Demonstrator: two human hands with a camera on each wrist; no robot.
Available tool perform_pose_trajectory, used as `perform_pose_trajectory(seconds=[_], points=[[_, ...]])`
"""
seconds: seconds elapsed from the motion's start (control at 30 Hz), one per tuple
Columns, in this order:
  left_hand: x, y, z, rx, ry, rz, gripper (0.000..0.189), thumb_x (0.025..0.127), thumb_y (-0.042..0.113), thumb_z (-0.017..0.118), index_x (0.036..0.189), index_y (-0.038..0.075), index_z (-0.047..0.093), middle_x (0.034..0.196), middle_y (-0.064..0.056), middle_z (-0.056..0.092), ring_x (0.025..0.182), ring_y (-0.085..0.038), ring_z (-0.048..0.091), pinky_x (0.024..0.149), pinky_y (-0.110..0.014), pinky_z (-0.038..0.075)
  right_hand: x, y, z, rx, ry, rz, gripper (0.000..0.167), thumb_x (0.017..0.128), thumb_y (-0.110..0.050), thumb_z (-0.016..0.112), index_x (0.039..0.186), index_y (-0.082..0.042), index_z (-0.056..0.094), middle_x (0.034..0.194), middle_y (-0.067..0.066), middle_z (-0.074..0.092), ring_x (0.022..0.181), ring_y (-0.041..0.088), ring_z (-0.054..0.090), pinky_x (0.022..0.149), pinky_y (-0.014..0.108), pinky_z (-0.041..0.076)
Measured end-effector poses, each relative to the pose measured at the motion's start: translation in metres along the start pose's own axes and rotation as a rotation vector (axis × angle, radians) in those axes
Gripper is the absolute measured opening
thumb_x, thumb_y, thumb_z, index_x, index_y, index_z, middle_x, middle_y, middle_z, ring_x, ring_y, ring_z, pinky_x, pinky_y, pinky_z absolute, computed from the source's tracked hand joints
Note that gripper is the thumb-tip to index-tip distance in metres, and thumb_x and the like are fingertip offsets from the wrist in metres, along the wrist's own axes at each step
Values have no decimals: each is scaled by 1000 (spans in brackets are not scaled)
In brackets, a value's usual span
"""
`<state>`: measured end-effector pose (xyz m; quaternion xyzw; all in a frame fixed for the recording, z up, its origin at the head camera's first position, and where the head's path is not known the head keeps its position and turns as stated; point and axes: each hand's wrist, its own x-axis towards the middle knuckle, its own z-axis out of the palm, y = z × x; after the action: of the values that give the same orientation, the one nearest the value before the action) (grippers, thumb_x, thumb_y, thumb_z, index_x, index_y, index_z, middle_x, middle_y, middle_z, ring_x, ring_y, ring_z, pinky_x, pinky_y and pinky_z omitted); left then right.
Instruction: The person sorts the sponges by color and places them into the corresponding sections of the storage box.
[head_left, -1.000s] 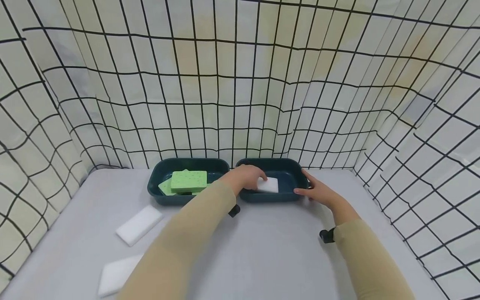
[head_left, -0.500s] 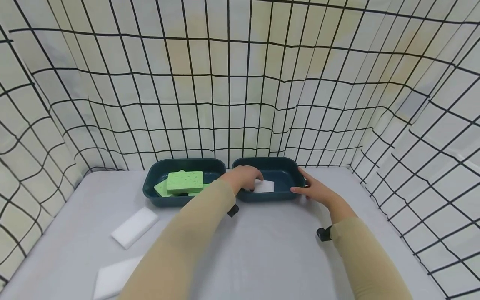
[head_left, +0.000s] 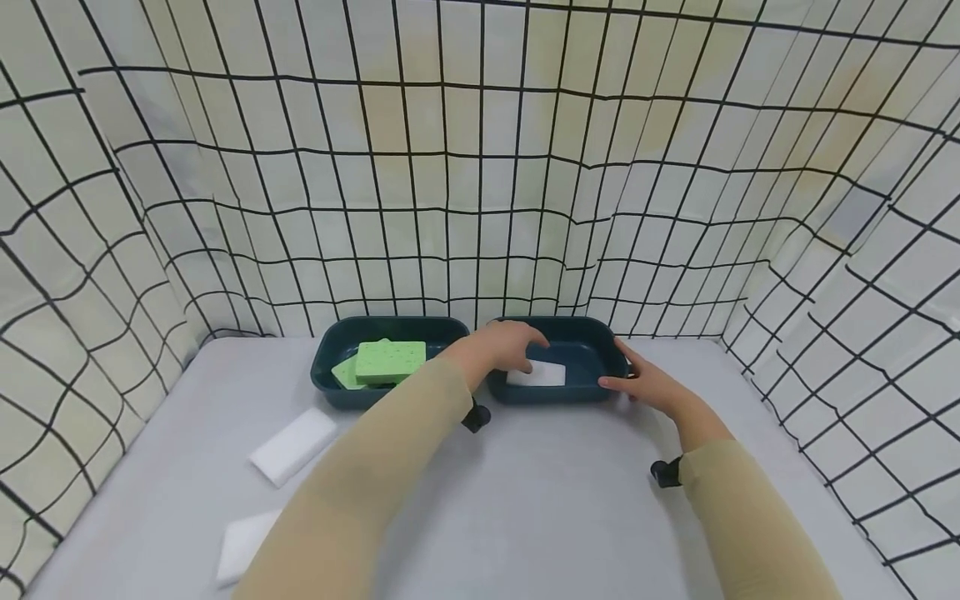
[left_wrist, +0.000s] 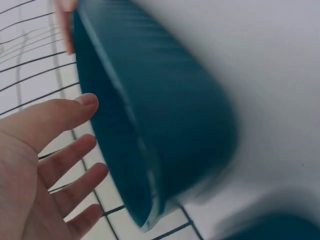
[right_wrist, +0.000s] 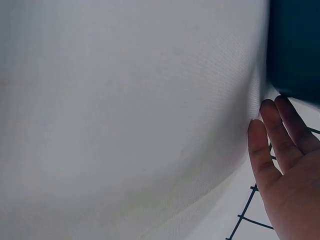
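Observation:
In the head view, a white sponge [head_left: 542, 374] lies flat in the right dark teal bin [head_left: 558, 396]. Just above its left end is my left hand [head_left: 501, 344], reaching over the bin's left side. The left wrist view has that hand's thumb and fingers [left_wrist: 87, 172] spread apart with nothing between them, beside the bin's opening. My right hand [head_left: 643, 383] rests against the bin's right end, thumb at the front rim. Its fingers [right_wrist: 275, 125] are straight in the right wrist view, tips close to the bin's wall [right_wrist: 295, 55].
A matching bin [head_left: 322, 383] on the left holds green sponges [head_left: 390, 362]. Two white sponges lie on the table's left: one [head_left: 294, 446] near that bin, another [head_left: 243, 546] partly behind my left sleeve. Black netting over white cloth [head_left: 480, 183] encloses the back and sides.
My left hand has let go of the white sponge and risen a little above it, fingers spreading. The sponge stays in the right bin. My right hand keeps its place at the bin's end.

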<state>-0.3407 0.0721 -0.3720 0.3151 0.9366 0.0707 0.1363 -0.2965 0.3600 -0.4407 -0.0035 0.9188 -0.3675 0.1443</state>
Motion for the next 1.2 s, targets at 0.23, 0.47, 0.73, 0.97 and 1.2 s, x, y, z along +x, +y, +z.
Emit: perform_pose_trajectory(seconds=[0.23, 0.47, 0.73, 0.97, 1.2], points=[[-27, -6, -11, -39, 33, -25, 55, 94, 30, 69, 146, 30, 51, 152, 3, 45, 138, -21, 43, 109, -45, 39, -2, 0, -1, -21, -1, -13, 100, 93, -52, 64, 160, -27, -4, 156, 33, 22, 113, 37, 59, 105, 60, 37], [-64, -21, -11, -35, 55, -30, 56, 93, 33, 71, 145, 30, 52, 154, 1, 43, 141, -21, 38, 111, -45, 37, -6, -1, -1, -48, -9, -22, 102, 92, -56, 63, 160, -24, -6, 149, 35, 32, 107, 36, 60, 103, 64, 36], [-112, -42, -10, -64, 116, -47, 56, 92, 34, 72, 144, 31, 53, 151, 1, 45, 140, -20, 40, 110, -40, 39, -6, -1, -1, -42, -19, -33, 102, 93, -54, 63, 160, -22, -6, 151, 36, 28, 110, 37, 59, 101, 60, 41], [-162, -61, -1, -138, 136, -64, 55, 91, 30, 73, 143, 25, 55, 148, 0, 50, 139, -21, 42, 111, -42, 39, -6, 0, -3, -38, -23, -40, 103, 93, -52, 64, 160, -20, -7, 154, 38, 21, 119, 42, 55, 103, 59, 40], [-207, -84, 14, -180, 174, -112, 57, 89, 28, 76, 142, 22, 56, 146, -3, 52, 138, -26, 43, 111, -47, 38, -6, -3, 0, -51, -34, -34, 103, 94, -52, 63, 160, -19, -8, 151, 38, 25, 115, 40, 58, 103, 61, 39]])
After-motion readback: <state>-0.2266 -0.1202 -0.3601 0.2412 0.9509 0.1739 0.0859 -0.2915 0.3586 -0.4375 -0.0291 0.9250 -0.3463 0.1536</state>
